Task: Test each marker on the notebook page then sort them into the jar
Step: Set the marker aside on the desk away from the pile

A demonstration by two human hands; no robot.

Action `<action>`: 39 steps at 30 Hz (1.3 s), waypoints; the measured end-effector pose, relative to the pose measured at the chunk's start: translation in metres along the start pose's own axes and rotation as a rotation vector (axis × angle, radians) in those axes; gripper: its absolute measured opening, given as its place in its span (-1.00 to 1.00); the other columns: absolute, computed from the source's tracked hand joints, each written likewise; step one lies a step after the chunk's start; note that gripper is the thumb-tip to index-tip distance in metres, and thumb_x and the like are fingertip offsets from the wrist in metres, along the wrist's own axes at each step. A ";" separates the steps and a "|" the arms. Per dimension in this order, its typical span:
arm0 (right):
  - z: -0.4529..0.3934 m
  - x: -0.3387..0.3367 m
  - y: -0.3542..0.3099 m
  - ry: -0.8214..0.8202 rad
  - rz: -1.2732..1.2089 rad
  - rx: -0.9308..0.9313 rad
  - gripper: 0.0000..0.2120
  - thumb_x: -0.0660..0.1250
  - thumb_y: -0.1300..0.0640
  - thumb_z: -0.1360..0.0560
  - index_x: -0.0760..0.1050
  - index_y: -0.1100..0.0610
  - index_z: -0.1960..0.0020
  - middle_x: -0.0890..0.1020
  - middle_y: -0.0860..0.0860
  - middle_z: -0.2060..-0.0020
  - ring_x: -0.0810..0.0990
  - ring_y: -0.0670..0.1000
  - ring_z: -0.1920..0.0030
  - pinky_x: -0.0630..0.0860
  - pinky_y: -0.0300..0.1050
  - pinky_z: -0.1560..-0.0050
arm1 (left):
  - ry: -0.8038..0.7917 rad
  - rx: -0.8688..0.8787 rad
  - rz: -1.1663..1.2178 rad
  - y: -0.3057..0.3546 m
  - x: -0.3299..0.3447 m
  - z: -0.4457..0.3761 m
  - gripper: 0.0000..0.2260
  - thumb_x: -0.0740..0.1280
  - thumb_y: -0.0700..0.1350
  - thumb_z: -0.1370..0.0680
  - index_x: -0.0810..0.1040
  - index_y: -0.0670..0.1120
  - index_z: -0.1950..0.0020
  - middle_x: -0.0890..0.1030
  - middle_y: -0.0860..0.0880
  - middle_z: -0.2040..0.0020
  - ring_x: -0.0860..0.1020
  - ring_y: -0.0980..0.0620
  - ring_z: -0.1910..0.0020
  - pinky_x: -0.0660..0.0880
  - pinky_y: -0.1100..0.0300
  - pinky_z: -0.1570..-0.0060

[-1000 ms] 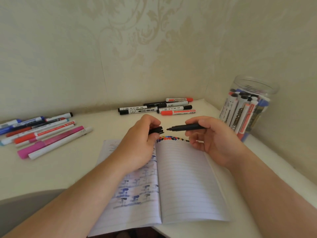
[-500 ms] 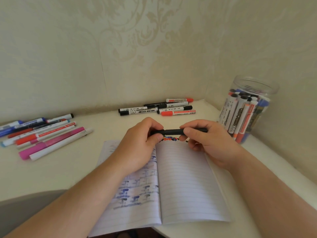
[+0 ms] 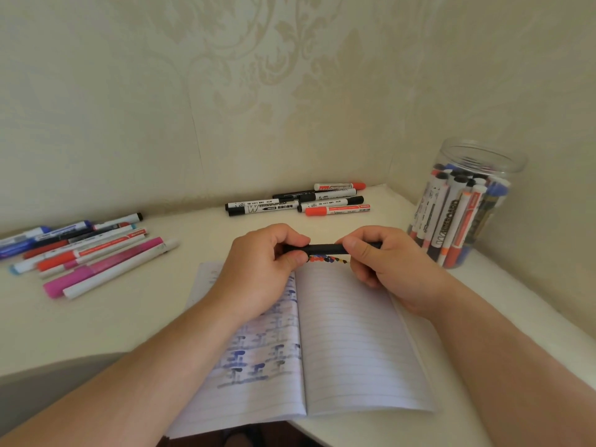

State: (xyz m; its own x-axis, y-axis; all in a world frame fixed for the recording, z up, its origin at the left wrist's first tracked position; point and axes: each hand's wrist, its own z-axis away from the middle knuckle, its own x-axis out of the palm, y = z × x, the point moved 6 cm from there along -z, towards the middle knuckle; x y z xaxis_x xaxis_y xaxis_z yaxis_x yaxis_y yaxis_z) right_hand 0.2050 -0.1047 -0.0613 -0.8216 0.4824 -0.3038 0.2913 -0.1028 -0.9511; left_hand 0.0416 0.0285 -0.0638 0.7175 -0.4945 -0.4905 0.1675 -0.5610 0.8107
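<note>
A black marker [image 3: 324, 249] is held level above the top of the open notebook [image 3: 351, 343]. My left hand [image 3: 258, 269] grips its capped left end. My right hand [image 3: 383, 262] pinches the barrel on the right. A row of coloured test dots [image 3: 327, 260] shows on the right page just under the marker. The clear jar [image 3: 464, 204] stands at the right by the wall, holding several markers upright.
A group of markers [image 3: 300, 201] lies at the back near the wall corner. A second pile of markers [image 3: 84, 250], pink, red and blue among them, lies at the left. Walls close off the back and the right. The table edge curves at bottom left.
A second ago the cap in my left hand and the bare-tipped marker in my right were apart. The two hands came together and the cap now sits on the marker.
</note>
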 end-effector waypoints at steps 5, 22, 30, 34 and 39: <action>-0.001 0.003 0.000 0.063 0.077 -0.048 -0.83 0.40 0.00 -0.62 0.61 0.10 0.00 0.54 0.02 0.42 0.39 -0.05 0.42 0.35 -0.17 0.37 | -0.089 0.164 -0.251 0.021 0.013 0.005 -0.81 0.42 0.03 -0.60 0.68 0.18 -0.20 0.68 0.17 -0.03 0.56 0.19 -0.04 0.46 0.25 -0.10; 0.017 0.034 -0.007 0.035 0.917 -0.172 -0.89 0.27 -0.14 -0.63 0.50 -0.21 0.07 0.58 -0.16 0.34 0.53 -0.15 0.27 0.52 -0.05 0.23 | 0.287 -0.201 -0.924 -0.101 -0.242 0.046 -0.81 0.47 -0.02 -0.54 0.73 -0.01 -0.12 0.67 -0.09 0.02 0.58 -0.17 -0.01 0.52 0.00 -0.01; 0.022 0.021 -0.015 0.181 0.487 -0.229 -0.88 0.27 -0.18 -0.60 0.48 -0.16 -0.04 0.56 -0.06 0.39 0.49 -0.09 0.33 0.43 -0.04 0.25 | 0.382 -0.080 -1.016 -0.096 -0.231 0.053 -0.67 0.28 0.16 -0.52 0.68 0.05 -0.14 0.66 -0.04 -0.04 0.54 -0.22 -0.04 0.48 -0.10 -0.05; 0.023 0.024 -0.016 0.172 0.603 -0.204 -0.83 0.44 -0.03 -0.50 0.50 -0.19 -0.03 0.54 -0.08 0.28 0.53 -0.10 0.21 0.44 -0.15 0.19 | 0.374 -0.036 -0.995 -0.078 -0.211 0.039 -0.70 0.26 0.19 -0.48 0.69 0.12 -0.05 0.63 0.01 -0.07 0.50 -0.20 -0.06 0.46 -0.09 -0.07; 0.023 0.016 -0.016 0.293 0.649 -0.197 -0.88 0.40 0.07 -0.52 0.55 -0.10 0.18 0.55 -0.11 0.36 0.52 -0.12 0.26 0.48 -0.07 0.24 | 0.141 -0.001 -0.853 -0.054 -0.140 -0.020 -0.79 0.39 -0.02 -0.49 0.70 0.14 -0.09 0.61 0.01 -0.16 0.51 -0.16 -0.18 0.47 -0.04 -0.21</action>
State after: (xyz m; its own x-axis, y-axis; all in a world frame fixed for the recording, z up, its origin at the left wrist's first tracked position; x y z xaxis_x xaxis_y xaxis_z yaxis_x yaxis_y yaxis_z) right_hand 0.1757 -0.1149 -0.0520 -0.2975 0.5934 -0.7479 0.7790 -0.3020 -0.5495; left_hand -0.0547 0.1411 -0.0323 0.4232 0.1822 -0.8875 0.6875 -0.7026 0.1836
